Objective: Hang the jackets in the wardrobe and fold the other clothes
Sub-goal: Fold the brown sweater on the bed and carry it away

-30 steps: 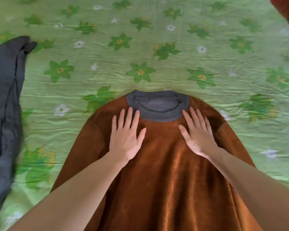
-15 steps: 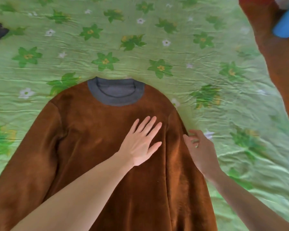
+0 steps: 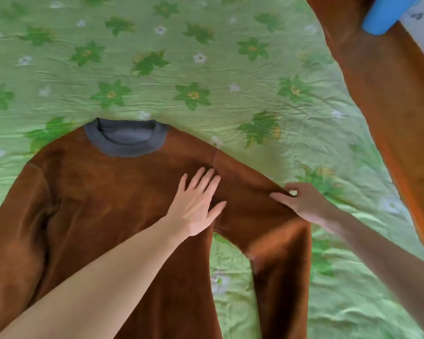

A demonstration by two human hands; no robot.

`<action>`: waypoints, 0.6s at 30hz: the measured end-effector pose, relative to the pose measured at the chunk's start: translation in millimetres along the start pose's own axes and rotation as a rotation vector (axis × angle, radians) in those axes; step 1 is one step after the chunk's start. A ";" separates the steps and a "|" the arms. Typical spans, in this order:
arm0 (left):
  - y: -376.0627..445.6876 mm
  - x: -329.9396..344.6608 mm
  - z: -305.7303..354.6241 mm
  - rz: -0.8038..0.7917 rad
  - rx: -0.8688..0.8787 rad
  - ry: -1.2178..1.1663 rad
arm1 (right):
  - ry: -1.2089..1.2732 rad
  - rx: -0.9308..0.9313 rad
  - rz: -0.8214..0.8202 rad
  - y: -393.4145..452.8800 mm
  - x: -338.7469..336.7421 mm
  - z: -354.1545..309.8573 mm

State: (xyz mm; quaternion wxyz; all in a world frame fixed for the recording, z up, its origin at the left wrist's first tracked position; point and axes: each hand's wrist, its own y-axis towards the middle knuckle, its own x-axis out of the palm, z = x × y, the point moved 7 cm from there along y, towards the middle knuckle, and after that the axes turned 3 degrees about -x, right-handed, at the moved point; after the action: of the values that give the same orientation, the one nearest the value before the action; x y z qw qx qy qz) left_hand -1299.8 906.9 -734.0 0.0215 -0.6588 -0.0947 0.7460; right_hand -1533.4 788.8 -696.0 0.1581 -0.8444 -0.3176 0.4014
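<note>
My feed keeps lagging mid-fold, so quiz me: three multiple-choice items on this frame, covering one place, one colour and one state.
1. Where does the brown fleece sweater lie?
A. on the green flowered bedsheet
B. on a hanger
C. on a chair

2. What colour is the sweater's ribbed collar?
A. white
B. grey
C. red

3. What is the right hand doing?
A. hanging idle
B. pinching the sweater's right sleeve
C. holding a cup

Answers:
1 A, as the sheet shows all around it.
2 B, the neckband is grey against the brown.
3 B, its fingers curl round the sleeve's edge while the left hand presses flat beside the shoulder seam.
</note>
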 end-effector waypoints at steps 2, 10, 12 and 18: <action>8.8 -6.6 9.7 0.046 -0.024 0.002 | 0.003 0.001 0.050 9.5 -28.0 0.5; 39.9 -5.4 42.2 0.041 -0.050 -0.033 | 0.255 0.213 -0.291 -33.3 3.2 79.7; 44.3 0.8 46.3 -0.008 -0.033 -0.012 | 0.455 0.211 -0.284 -48.2 -1.2 78.5; 53.1 12.2 50.0 -0.125 -0.092 -0.030 | 0.496 0.070 -0.227 -48.9 -47.1 52.3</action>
State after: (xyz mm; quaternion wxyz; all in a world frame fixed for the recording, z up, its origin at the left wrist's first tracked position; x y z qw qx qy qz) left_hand -1345.9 851.1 -749.2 0.0365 -0.6406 -0.1700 0.7480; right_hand -1616.5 794.8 -676.1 0.3042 -0.8699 -0.3477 0.1729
